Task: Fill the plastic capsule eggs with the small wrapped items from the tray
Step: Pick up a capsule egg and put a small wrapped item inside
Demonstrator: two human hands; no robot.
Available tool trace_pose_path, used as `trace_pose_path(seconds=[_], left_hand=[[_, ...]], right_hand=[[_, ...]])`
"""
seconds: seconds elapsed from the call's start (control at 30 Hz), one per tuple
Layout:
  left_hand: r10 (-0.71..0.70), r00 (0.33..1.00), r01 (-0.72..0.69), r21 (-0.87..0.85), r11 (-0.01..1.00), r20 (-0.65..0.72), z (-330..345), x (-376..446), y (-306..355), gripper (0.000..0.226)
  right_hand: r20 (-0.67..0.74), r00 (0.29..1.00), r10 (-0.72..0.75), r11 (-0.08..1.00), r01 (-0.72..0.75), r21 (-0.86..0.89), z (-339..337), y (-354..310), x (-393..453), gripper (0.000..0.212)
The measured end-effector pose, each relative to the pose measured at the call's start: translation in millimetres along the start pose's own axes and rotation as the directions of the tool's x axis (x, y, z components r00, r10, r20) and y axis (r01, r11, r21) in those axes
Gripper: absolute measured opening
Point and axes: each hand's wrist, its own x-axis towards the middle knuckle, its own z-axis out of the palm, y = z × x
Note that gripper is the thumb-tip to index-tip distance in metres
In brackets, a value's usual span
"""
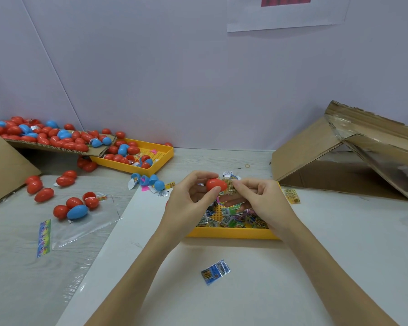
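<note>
My left hand point(189, 198) holds a red egg half point(215, 184) between thumb and fingers above the yellow tray point(231, 232). My right hand point(259, 198) pinches a small yellow wrapped item point(230, 187) right at the half's open end. The tray under both hands holds several small wrapped items point(231, 220). One blue wrapped item point(215, 271) lies loose on the white board in front of the tray. Another yellow wrapped item point(292, 196) lies just right of the tray.
A second yellow tray point(160, 161) with eggs stands at the back left beside a cardboard flap point(57, 147) heaped with red and blue eggs. Loose eggs point(77, 208) lie on clear plastic at left. Blue egg halves point(149, 181) sit behind the left hand. An open cardboard box point(339, 161) stands at right.
</note>
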Motion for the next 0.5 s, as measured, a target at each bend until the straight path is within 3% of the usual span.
trace_pose_path(seconds=[0.3, 0.5], left_hand=[[-0.010, 1.000, 0.010, 0.002, 1.000, -0.018, 0.0, 0.0, 0.1, 0.024], [0.011, 1.000, -0.011, 0.013, 1.000, -0.001, 0.0, 0.4, 0.1, 0.030]], right_hand=[[0.011, 1.000, 0.001, 0.999, -0.001, 0.044, -0.1, -0.9, 0.4, 0.026], [0.035, 0.999, -0.021, 0.998, 0.023, -0.054, 1.1, 1.8, 0.1, 0.025]])
